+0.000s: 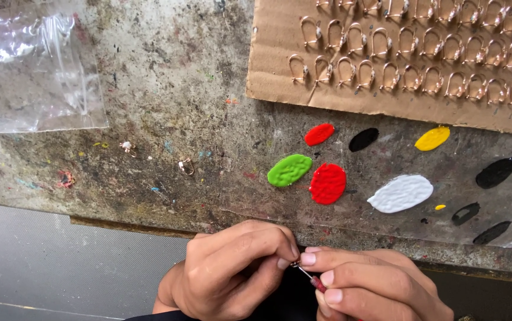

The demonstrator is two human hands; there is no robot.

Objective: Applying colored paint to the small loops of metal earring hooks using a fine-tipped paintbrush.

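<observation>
I am seeing a clear plastic bag [30,65] lying far left on the bench [166,77]. At the near edge, the left hand [229,273] is pinching a small earring hook [296,263]; the right hand [375,285] is gripping a thin red-tipped tool [314,280] touching it. Paint blobs [327,183] are sitting beyond, below the cardboard [279,59] of hooks.
</observation>
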